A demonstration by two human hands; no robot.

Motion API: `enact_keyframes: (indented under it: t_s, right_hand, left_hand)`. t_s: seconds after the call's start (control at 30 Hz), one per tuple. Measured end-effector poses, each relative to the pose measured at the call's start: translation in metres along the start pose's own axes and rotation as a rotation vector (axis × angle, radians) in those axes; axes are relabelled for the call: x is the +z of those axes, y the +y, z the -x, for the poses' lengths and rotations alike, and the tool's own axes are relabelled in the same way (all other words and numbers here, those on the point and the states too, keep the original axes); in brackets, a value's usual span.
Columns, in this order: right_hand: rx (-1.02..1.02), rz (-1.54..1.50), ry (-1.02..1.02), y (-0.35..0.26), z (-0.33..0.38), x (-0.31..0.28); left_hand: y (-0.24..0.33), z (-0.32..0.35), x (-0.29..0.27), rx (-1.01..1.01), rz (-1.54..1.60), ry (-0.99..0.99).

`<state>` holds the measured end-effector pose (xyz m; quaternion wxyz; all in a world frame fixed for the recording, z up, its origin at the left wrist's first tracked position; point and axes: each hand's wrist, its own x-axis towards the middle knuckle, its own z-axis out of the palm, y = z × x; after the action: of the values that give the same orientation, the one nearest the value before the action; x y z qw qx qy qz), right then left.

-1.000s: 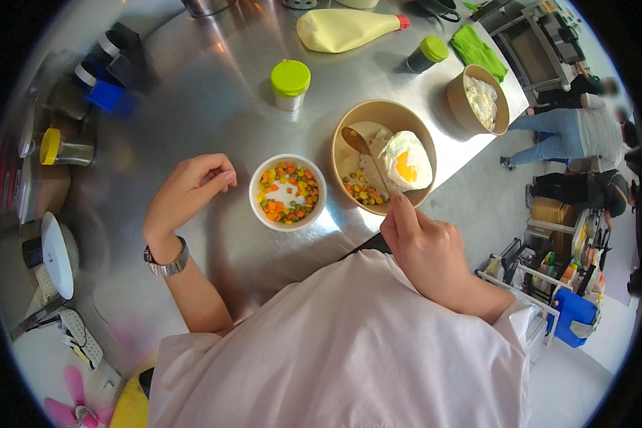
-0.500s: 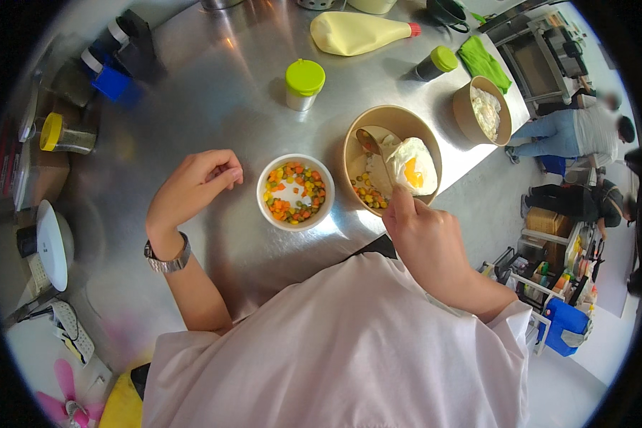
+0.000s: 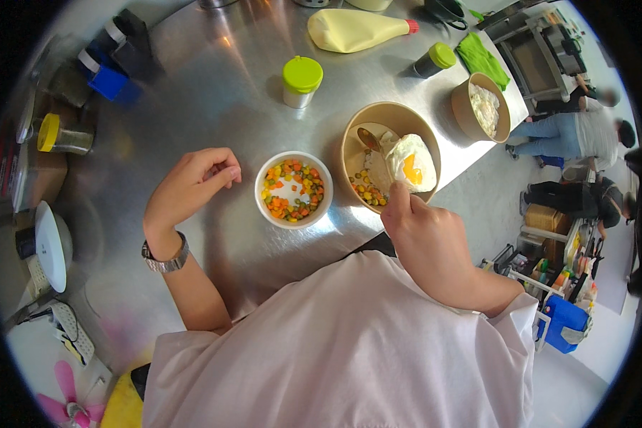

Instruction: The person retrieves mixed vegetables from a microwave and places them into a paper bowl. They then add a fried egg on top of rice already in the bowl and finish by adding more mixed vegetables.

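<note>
My right hand (image 3: 431, 235) is closed around the handle of a spoon (image 3: 368, 138), whose bowl end rests inside a brown paper bowl (image 3: 349, 158). In that bowl lie a fried egg (image 3: 412, 164) on the right side, mixed diced vegetables (image 3: 367, 191) near the front, and something white beneath. Just left of it stands a white bowl (image 3: 260, 203), partly filled with diced carrot, corn and peas (image 3: 285, 207). Beside this white bowl, my left hand (image 3: 189, 187) hovers or rests near the table with its fingers loosely curled, nothing seen in them.
Behind the bowls stand a green-lidded shaker (image 3: 302, 80), a dark green-lidded jar (image 3: 435, 60) and a pale yellow squeeze bottle (image 3: 349, 31). A second brown bowl (image 3: 462, 110) holds rice and egg beside a green cloth (image 3: 481, 58). Two people (image 3: 560, 132) are at the far right.
The spoon's bowl end has shifted very slightly inside the brown bowl. The view has moved a little; both hands otherwise keep about the same positions.
</note>
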<state>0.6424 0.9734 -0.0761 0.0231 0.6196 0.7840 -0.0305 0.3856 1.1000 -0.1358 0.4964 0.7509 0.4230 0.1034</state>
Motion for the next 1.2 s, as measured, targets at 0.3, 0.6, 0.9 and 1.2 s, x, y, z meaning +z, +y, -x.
enact_keyframes:
  t_s: [0.3,0.6,0.9,1.2]
  right_hand:
    - [-0.023,-0.078,-0.002,-0.007,0.006,-0.003]
    - [0.026,-0.014,-0.015,-0.003,-0.004,-0.003]
    - [-0.015,-0.026,-0.04,-0.005,0.011,-0.015]
    - [-0.09,0.054,-0.038,0.001,0.011,-0.009]
  left_hand:
    - [-0.006,0.006,-0.004,0.001,-0.014,0.056]
    - [-0.009,0.005,-0.001,0.022,-0.007,0.07]
    - [-0.01,0.008,-0.004,-0.004,-0.011,0.09]
    - [-0.006,0.007,-0.006,-0.023,-0.036,0.069]
